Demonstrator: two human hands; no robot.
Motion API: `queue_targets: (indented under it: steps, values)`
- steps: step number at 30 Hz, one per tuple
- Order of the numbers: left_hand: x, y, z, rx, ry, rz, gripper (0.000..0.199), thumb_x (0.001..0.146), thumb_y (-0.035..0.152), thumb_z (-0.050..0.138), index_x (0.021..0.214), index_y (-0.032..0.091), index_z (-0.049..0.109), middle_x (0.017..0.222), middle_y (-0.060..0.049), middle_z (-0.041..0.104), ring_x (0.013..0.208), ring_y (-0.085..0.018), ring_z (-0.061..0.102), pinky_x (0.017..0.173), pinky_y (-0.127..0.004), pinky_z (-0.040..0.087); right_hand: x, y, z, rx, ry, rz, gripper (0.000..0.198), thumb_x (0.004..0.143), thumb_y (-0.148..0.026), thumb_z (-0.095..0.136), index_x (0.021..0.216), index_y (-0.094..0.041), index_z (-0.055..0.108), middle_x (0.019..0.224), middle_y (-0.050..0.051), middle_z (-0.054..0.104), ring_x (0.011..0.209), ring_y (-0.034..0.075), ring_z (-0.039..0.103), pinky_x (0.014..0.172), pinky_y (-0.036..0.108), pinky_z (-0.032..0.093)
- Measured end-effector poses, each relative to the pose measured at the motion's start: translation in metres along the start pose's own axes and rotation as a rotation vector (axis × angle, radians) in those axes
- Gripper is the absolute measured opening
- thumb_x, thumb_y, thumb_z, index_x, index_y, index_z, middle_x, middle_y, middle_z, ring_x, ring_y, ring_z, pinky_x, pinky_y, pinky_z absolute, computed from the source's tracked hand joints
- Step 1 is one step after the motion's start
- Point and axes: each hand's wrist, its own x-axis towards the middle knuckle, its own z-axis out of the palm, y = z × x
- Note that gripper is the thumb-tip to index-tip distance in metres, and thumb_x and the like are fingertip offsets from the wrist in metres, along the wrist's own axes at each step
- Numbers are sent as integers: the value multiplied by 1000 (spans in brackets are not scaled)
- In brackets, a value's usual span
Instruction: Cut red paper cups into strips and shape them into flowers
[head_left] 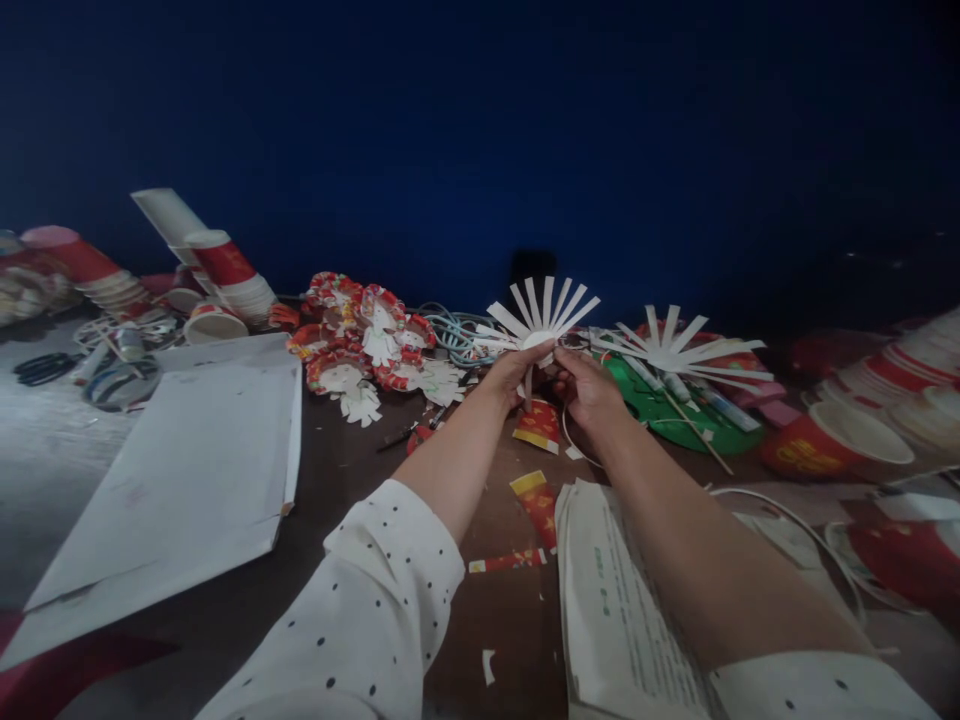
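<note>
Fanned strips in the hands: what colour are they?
White; the fanned strips show best in the head view.

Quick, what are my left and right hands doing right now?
Left hand: closed, holding the strip-cut paper cup.
Right hand: closed at the same cup's lower right side, grip partly hidden.

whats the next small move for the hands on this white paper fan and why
I'd probably turn the white paper fan a little, so its lower side shows: the left hand and right hand pinch it there and hide part of it, while the strips above stand spread out in plain view.
</note>
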Motion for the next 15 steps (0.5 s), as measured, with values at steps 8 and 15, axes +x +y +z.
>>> queue_targets:
  steps: [8,15]
  values:
    - [-7,1,8,47,-11,-17,14,89,17,60,79,8,65,61,-6,67,51,-13,62,51,-23,50,-2,0,4,91,-57,-8,38,49,-23,91,71,-21,61,57,-9,55,46,4,43,38,15,34]
    - [-6,-1,9,18,51,28,10,85,14,64,77,8,65,61,-6,67,52,-14,63,59,-25,53,2,6,3,-100,87,-156,35,50,-32,89,67,-21,60,51,-9,52,47,7,43,42,20,34]
